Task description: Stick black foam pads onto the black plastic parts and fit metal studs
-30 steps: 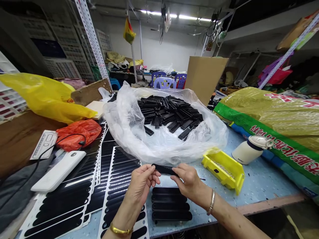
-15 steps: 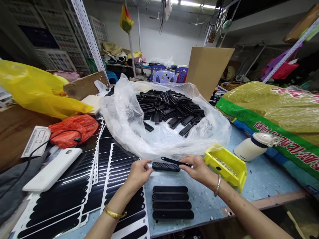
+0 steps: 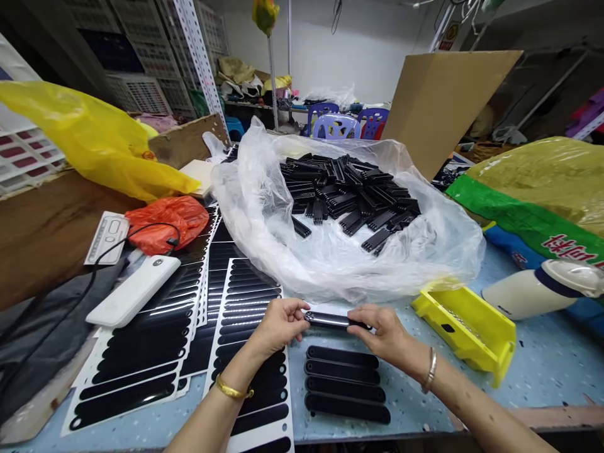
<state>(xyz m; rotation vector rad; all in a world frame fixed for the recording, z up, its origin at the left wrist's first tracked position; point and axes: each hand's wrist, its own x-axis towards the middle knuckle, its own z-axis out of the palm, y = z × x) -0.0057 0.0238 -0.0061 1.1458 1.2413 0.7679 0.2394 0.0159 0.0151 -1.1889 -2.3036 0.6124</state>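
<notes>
Between my two hands is a slim black plastic bar (image 3: 328, 320), a smooth glossy strip now lying over its face. My left hand (image 3: 282, 324) pinches the bar's left end between thumb and fingers. At the right end, my right hand (image 3: 380, 327) is closed with fingertips on the strip and bar; its exact grip is partly hidden. Several finished-looking smooth black bars (image 3: 346, 385) lie in a neat stack of rows just below my hands. Left of them, a white-backed sheet of black adhesive strips (image 3: 248, 302) passes under my left forearm.
A clear plastic bag (image 3: 264, 251) holding a heap of black bars (image 3: 349, 195) lies beyond my hands. To the right stand a yellow bin (image 3: 465, 327) with small parts and a cream bottle (image 3: 523, 292). A white power bank (image 3: 134, 291) rests on more strip sheets (image 3: 141, 349) at left.
The thin black strip, held slantwise above the patterned bar before, now lies along it and covers the pattern. Both hands stay at the bar's ends. The view has shifted, moving the scene rightward.
</notes>
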